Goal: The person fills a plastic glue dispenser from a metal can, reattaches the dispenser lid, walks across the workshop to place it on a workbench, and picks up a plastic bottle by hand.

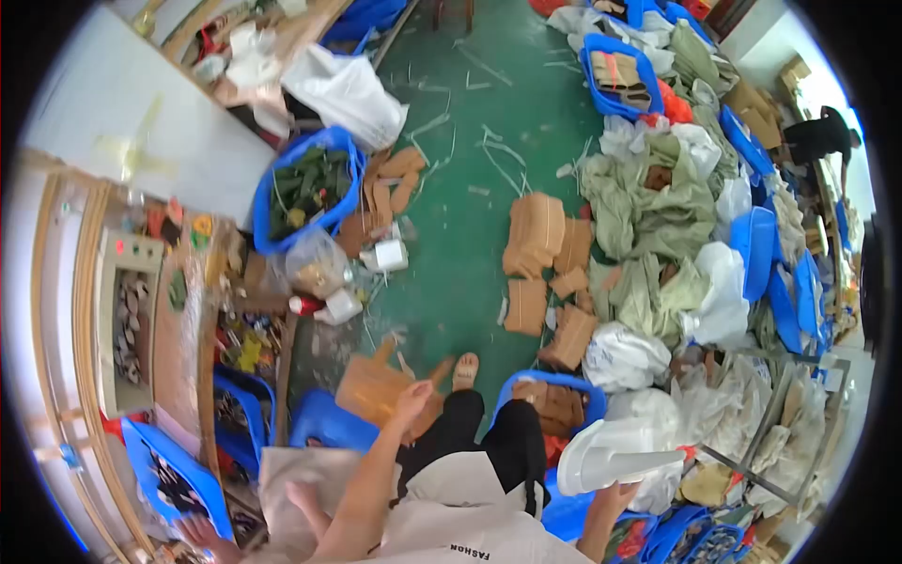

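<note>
My right hand (615,494) is closed on the lower edge of a white plastic piece (592,461) with a broad rounded end and a long tapering part. The piece is held tilted above a blue tub and pale plastic bags. My left hand (411,402) reaches forward over a brown wooden stool (366,387), fingers stretched out and blurred, with nothing visible in them. It is unclear whether the hand touches the stool. A blue basket (601,404) with brown pieces in it stands beyond my right knee.
At lower left another person's hand (197,534) is beside a blue bin (174,470). Tied brown bundles (536,235) lie on the green floor (460,169). Green sacks (658,197) and white bags line the right side. A workbench (183,348) stands left; a person (817,139) is far right.
</note>
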The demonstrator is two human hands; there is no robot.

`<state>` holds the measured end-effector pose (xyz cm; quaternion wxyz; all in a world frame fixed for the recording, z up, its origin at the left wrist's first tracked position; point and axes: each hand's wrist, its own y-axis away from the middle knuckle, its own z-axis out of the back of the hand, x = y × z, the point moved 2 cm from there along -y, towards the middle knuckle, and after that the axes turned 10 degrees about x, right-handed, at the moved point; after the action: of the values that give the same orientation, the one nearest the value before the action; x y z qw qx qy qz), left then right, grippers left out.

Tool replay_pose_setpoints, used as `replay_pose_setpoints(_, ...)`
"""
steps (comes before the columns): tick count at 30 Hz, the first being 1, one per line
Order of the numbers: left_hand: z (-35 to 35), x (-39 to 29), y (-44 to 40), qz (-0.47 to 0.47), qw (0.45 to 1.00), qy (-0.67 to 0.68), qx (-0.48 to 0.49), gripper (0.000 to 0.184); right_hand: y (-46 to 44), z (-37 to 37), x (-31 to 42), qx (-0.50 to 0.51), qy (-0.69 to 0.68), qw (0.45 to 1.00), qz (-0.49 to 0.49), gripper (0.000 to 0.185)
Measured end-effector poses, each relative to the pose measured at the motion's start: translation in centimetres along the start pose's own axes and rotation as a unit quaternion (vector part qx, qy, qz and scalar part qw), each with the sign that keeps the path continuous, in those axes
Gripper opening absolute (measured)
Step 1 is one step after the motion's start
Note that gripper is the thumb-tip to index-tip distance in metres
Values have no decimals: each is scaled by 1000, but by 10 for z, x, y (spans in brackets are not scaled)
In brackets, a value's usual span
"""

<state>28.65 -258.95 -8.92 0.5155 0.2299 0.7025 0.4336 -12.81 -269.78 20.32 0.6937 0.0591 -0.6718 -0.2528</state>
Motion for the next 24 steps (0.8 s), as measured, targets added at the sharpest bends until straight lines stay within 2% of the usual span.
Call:
replay_pose_setpoints(1,8,-30,-2,28,999,25,5,41,-18,-21,17,-10,-4,1000,9,93)
replay_pose_setpoints(4,36,-188,-3,26,997,-52,54,41,-70,-72,56,16,-29,998,48,102)
replay_pose_setpoints(6,69,-300,-39,-127,979,-153,41,44,-95,-113,85,13,-44,997,56,108)
replay_pose_setpoints(7,83,-362,-56,-234,953,-191,15,44,-109,-138,111,12,-53,997,51,112)
replay_pose_setpoints(8,71,-453,-32,-328,927,-184,13,41,-124,-163,126,16,-57,997,43,115)
replay_pose_setpoints(10,66,-586,-27,-370,912,-178,-7,37,-168,-209,143,7,-42,999,18,121)
replay_pose_setpoints(11,63,-632,-44,-469,867,-157,-64,35,-199,-233,152,16,-31,999,6,124)
replay_pose_setpoints(13,66,-697,-82,-479,873,-71,-49,34,-285,-287,146,48,-54,997,24,126)
replay_pose_setpoints(14,59,-721,-106,-454,888,-31,-63,35,-328,-317,147,67,-59,995,40,126)
replay_pose_setpoints(15,62,-724,-131,-403,912,-8,-72,36,-334,-340,144,69,-62,995,28,126)
replay_pose_setpoints(16,86,-700,-176,-333,936,-95,-64,37,-342,-385,193,88,-87,992,24,125)
replay_pose_setpoints(17,95,-676,-210,-273,924,-251,-89,39,-367,-414,205,118,-114,983,83,123)
replay_pose_setpoints(18,104,-651,-244,-215,883,-404,-107,42,-381,-448,235,137,-119,979,93,123)
replay_pose_setpoints(19,107,-633,-267,-164,878,-442,-85,41,-401,-484,267,162,-122,973,108,123)
replay_pose_setpoints(22,110,-638,-311,-22,938,-344,-33,40,-480,-572,292,247,-127,951,139,126)
replay_pose_setpoints(23,115,-652,-327,5,948,-317,-31,39,-495,-604,318,255,-132,954,83,127)
replay_pose_setpoints(24,120,-673,-346,20,952,-304,-31,39,-519,-635,333,272,-111,953,80,127)
